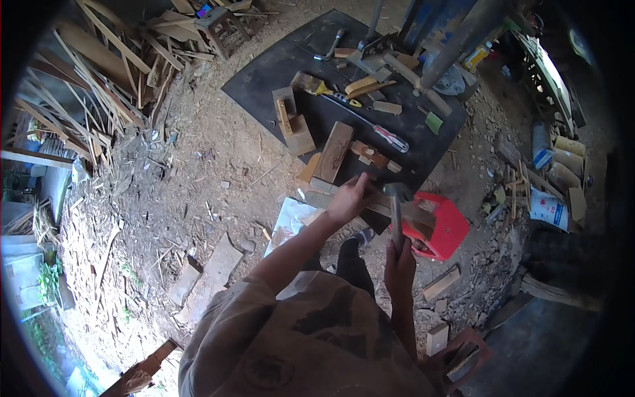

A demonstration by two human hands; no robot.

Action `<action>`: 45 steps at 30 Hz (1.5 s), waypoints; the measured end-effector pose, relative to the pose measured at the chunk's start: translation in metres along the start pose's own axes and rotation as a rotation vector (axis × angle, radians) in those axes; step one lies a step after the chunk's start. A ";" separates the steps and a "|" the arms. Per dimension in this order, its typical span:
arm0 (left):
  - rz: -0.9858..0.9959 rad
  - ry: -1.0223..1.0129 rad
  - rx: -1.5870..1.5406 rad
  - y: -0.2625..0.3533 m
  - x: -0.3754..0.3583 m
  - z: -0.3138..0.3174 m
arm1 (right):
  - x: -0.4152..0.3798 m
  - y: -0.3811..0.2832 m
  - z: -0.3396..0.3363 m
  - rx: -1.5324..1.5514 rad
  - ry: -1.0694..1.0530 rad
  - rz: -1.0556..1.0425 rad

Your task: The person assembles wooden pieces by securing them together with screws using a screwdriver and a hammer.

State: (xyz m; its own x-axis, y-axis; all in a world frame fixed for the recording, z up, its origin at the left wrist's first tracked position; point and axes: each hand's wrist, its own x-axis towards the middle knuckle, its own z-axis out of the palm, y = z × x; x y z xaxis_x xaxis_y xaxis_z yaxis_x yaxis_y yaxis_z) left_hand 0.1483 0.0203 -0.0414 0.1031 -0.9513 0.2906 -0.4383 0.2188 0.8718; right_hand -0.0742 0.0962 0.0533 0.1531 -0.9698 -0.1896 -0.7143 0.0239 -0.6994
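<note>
My right hand [399, 268] grips the handle of a hammer [397, 228], its metal head up over a wooden bar [418, 213]. Close to the hammer head, my left hand [350, 198] rests at the bar with its fingers pressed together; whatever they pinch is too small to make out. The bar lies across the near edge of a dark board [258, 86]. Beyond my left hand sits a wooden block [336, 151], with a brown wooden piece [370, 154] beside it. A screwdriver [390, 137] lies farther back.
A paintbrush [309, 84], a wooden plane-like block [294, 126] and a socket wrench [332, 46] lie on the board. A red plastic stool [450, 228] stands by my right hand. Scrap wood [99, 73] piles up at the left; shavings litter the ground.
</note>
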 end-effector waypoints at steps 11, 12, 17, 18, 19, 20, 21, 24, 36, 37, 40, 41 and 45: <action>-0.067 -0.151 -0.010 0.014 0.006 -0.017 | -0.001 -0.002 -0.008 0.259 0.152 0.088; -0.017 -0.167 0.022 0.013 0.006 -0.022 | -0.003 0.000 -0.007 0.238 0.156 0.087; 0.072 -0.145 0.090 0.010 0.010 -0.041 | -0.009 -0.007 -0.010 0.166 0.117 0.120; 0.028 -0.129 0.102 0.007 0.010 -0.041 | -0.010 -0.011 -0.011 0.163 0.094 0.131; 0.067 -0.098 0.194 0.004 0.012 -0.042 | -0.012 -0.011 -0.009 0.162 0.098 0.132; 0.105 -0.065 0.289 0.000 0.013 -0.043 | -0.012 -0.009 -0.006 0.163 0.098 0.131; 0.144 -0.031 0.385 -0.004 0.012 -0.042 | -0.012 -0.008 -0.003 0.164 0.099 0.129; 0.075 0.009 0.562 -0.014 0.006 -0.031 | -0.013 -0.001 0.001 0.169 0.061 0.147; 0.036 -0.104 0.660 -0.020 -0.001 -0.029 | -0.008 -0.019 -0.009 0.097 0.043 -0.016; 0.035 -0.100 0.644 -0.020 -0.002 -0.029 | -0.008 -0.021 -0.010 0.127 0.062 -0.033; 0.032 -0.095 0.605 -0.020 0.000 -0.029 | -0.009 -0.019 -0.007 0.160 0.101 -0.077; 0.026 -0.097 0.599 -0.019 0.000 -0.030 | -0.007 -0.009 0.001 0.132 0.098 -0.086; 0.029 -0.082 0.631 -0.019 -0.001 -0.028 | -0.002 0.011 0.016 -0.001 -0.012 -0.079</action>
State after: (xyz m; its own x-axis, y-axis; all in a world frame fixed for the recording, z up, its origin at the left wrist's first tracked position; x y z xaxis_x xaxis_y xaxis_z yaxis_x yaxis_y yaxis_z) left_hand 0.1822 0.0228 -0.0472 0.0252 -0.9659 0.2578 -0.8841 0.0988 0.4567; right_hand -0.0716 0.1023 0.0351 0.2171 -0.9657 -0.1421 -0.7005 -0.0527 -0.7117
